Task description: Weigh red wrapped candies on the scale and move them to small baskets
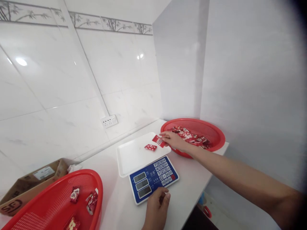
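Observation:
My right hand (173,140) grips a small red packet (158,140) over the right end of the white weighing tray (129,158). Another red packet with white spots (151,147) lies on that tray, just left of the held one. The tray belongs to a digital scale (153,179) with a blue panel, several number keys and three displays; the digits are too faint to read surely. At the scale's front edge rests my left hand (157,206), its fingers curled closed and no object visible in it.
A red plastic basket (218,139) with many red packets stands at the back right, beneath my right forearm. Another red basket (94,174) at the front left holds several packets. Behind it is a cardboard box (19,198). A socket (109,121) sits on the tiled wall.

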### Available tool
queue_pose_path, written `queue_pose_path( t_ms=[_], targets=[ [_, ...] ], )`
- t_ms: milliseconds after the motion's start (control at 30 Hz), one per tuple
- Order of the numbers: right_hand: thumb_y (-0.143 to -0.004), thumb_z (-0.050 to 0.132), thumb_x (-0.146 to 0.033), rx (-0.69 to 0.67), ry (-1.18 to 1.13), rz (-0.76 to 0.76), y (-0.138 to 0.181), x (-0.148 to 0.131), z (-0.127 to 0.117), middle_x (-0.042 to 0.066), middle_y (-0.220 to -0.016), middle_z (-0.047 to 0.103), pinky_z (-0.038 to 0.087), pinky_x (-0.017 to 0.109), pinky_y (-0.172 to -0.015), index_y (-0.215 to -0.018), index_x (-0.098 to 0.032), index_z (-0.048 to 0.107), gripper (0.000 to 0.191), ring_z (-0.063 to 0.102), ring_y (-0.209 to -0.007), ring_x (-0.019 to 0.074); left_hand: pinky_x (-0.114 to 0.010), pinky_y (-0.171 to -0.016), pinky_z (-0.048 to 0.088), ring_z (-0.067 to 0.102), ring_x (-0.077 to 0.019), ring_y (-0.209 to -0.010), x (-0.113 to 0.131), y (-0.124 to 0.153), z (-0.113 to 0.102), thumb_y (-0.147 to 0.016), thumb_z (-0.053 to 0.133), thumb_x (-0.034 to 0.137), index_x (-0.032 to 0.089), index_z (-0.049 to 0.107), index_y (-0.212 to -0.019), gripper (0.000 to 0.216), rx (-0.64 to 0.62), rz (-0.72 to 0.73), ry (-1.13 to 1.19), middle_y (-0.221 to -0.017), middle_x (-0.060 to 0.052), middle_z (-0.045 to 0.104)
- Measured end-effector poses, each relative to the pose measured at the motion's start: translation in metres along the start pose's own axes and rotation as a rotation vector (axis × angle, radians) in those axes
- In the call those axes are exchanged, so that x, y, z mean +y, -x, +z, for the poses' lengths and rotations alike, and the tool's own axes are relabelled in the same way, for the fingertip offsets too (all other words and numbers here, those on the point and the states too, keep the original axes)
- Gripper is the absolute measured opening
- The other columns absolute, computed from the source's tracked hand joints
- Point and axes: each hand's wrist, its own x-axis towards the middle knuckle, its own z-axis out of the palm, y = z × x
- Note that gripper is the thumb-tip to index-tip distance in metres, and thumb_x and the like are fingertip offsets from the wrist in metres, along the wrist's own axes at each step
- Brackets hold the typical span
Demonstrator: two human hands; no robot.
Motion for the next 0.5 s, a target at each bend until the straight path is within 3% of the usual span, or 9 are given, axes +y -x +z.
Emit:
queue_pose_path(
  t_ms=[67, 167, 300, 400, 500],
  targets=[
    [-0.086, 0.048, -0.016, -0.052, -0.025, -0.022, -0.005, -0.003, 0.009, 0.009, -0.114, 0.066, 0.054, 0.028, -0.074, -0.123, -0.020, 0.052, 0.037, 0.066, -0.088, 0.0161, -0.025, -0.058, 0.034, 0.045, -0.0146, -0.061, 0.001, 0.000, -0.001, -0.083, 0.045, 0.048, 0.016, 0.060, -0.089, 0.035, 0.009, -0.016, 0.001, -0.065, 0.000, 0.050],
    [-0.085, 0.050, -0.013, -0.059, 0.017, -0.021, -0.013, 0.008, -0.001, 0.009, -0.127, 0.058, 0.049, 0.033, -0.088, -0.126, -0.022, 0.049, 0.042, 0.060, -0.104, 0.0195, -0.025, -0.056, 0.034, 0.045, -0.0146, -0.060, 0.000, -0.002, -0.002, -0.082, 0.045, 0.050, 0.017, 0.060, -0.087, 0.037, 0.026, -0.033, 0.002, -0.064, 0.000, 0.052],
    [-0.086, 0.053, -0.016, -0.008, 0.176, 0.080, -0.018, 0.048, -0.049, 0.011, -0.133, 0.050, 0.040, 0.040, -0.099, -0.125, -0.020, 0.049, 0.039, 0.049, -0.117, 0.0237, -0.025, -0.055, 0.035, 0.047, -0.0146, -0.059, -0.014, -0.007, 0.003, -0.080, 0.045, 0.057, 0.017, 0.062, -0.084, 0.043, 0.088, 0.000, 0.010, -0.063, -0.001, 0.054],
    [-0.089, 0.053, -0.027, -0.002, 0.306, 0.213, -0.017, 0.086, -0.093, 0.009, -0.127, 0.052, 0.045, 0.044, -0.090, -0.119, -0.020, 0.053, 0.031, 0.054, -0.108, 0.0229, -0.026, -0.054, 0.038, 0.050, -0.0148, -0.056, -0.026, -0.009, 0.008, -0.078, 0.045, 0.062, 0.018, 0.064, -0.085, 0.049, 0.114, -0.002, 0.000, -0.061, -0.001, 0.057],
    [-0.088, 0.054, -0.030, -0.042, 0.401, 0.336, -0.014, 0.120, -0.127, 0.008, -0.118, 0.057, 0.050, 0.042, -0.081, -0.115, -0.018, 0.054, 0.029, 0.059, -0.097, 0.0206, -0.027, -0.056, 0.043, 0.054, -0.0143, -0.056, -0.030, -0.006, 0.011, -0.081, 0.047, 0.057, 0.019, 0.065, -0.085, 0.042, 0.130, -0.019, -0.113, -0.062, -0.001, 0.060]
  ],
)
